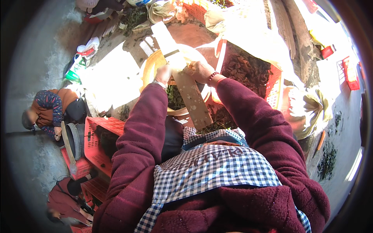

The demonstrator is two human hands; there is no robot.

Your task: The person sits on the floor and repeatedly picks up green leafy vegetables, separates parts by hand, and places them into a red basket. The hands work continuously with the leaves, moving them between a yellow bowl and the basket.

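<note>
A long wooden board [191,94] lies across a round tub [148,70], slanting away from me. A narrow dark strip [171,54] crosses the board just beyond my hands. My left hand [163,74] is at the board's left edge, blurred, with its fingers hard to make out. My right hand [201,71], with a red bead bracelet [213,75] at the wrist, has curled fingers over the right edge. Glare hides what either hand holds. Dark green leaves [174,97] show inside the tub under the board.
At right stands a red plastic crate [274,87] of brownish leaves [244,65], beside a cloth sack [316,107]. More red crates [106,125] are at left, near a seated person [55,107] and another person [65,201]. An orange-handled tool [321,140] lies on the floor.
</note>
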